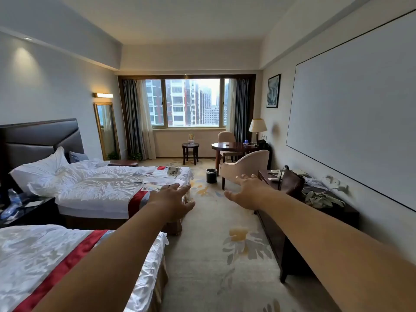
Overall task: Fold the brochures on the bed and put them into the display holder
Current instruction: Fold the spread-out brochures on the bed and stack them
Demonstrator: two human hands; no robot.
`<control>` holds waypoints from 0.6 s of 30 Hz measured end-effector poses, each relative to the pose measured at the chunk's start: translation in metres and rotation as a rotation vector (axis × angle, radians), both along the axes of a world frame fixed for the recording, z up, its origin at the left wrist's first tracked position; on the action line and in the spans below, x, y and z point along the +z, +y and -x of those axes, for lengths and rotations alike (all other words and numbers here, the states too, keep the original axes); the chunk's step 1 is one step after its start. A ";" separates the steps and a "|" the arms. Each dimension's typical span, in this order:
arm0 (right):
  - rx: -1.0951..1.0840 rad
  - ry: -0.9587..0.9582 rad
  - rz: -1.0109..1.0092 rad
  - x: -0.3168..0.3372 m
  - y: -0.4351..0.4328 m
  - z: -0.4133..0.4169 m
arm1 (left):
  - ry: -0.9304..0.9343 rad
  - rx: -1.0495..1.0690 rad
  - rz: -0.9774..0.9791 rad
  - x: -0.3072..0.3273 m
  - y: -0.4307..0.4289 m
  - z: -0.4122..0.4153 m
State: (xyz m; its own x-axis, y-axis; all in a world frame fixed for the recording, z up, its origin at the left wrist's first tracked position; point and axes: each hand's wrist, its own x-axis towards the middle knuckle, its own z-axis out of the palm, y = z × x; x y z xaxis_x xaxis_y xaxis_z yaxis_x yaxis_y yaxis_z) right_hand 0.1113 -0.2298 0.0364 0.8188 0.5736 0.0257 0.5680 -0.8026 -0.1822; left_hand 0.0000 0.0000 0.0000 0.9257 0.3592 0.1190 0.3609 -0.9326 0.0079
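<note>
Head camera shows me both bare arms stretched forward, left hand [173, 200] and right hand [247, 192] apart, fingers spread, holding nothing. Beyond, printed paper brochures [157, 177] lie scattered by the foot edge of the farther white bed [101, 185]. Farthest, a clear display holder [191, 138] stands on a small round dark table [190, 145].

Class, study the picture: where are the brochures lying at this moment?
In the head view, the brochures lie scattered left of centre on the far bed, at its foot end near the red runner, just beyond the outstretched left hand.
</note>
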 end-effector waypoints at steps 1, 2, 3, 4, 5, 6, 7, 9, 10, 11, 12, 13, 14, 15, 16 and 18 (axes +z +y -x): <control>0.006 -0.014 -0.003 -0.003 0.005 -0.006 | 0.009 -0.020 0.004 -0.002 0.003 -0.008; -0.003 -0.026 -0.003 -0.006 0.010 -0.015 | 0.015 -0.024 -0.004 -0.004 0.006 -0.016; -0.013 -0.029 0.005 -0.010 0.015 -0.024 | 0.024 -0.032 -0.013 -0.006 0.009 -0.025; -0.018 -0.019 0.008 -0.012 0.019 -0.034 | 0.032 -0.033 -0.004 -0.008 0.012 -0.038; -0.019 -0.012 0.012 -0.015 0.025 -0.046 | 0.039 -0.037 0.003 -0.011 0.015 -0.052; -0.015 -0.008 0.018 -0.018 0.030 -0.060 | 0.042 -0.042 0.008 -0.015 0.017 -0.067; -0.011 -0.011 0.019 -0.021 0.034 -0.076 | 0.036 -0.045 0.013 -0.019 0.021 -0.083; -0.002 -0.023 0.036 -0.027 0.042 -0.112 | 0.022 -0.051 0.012 -0.025 0.028 -0.120; -0.002 -0.023 0.040 -0.029 0.046 -0.129 | 0.021 -0.053 0.013 -0.027 0.030 -0.136; 0.000 -0.027 0.042 -0.031 0.050 -0.150 | 0.022 -0.057 0.010 -0.027 0.034 -0.157; -0.001 -0.027 0.042 -0.033 0.055 -0.170 | 0.024 -0.058 0.007 -0.029 0.036 -0.177; -0.006 -0.028 0.027 -0.035 0.059 -0.192 | 0.016 -0.062 0.011 -0.029 0.039 -0.199; -0.014 -0.027 0.003 -0.037 0.063 -0.215 | 0.001 -0.064 0.019 -0.029 0.043 -0.220; -0.026 -0.025 -0.023 -0.037 0.067 -0.235 | -0.013 -0.067 0.028 -0.029 0.047 -0.238; -0.036 -0.016 -0.038 -0.037 0.070 -0.257 | -0.015 -0.065 0.031 -0.028 0.050 -0.259; -0.033 0.005 -0.059 -0.035 0.077 -0.299 | -0.032 -0.056 0.052 -0.026 0.057 -0.298</control>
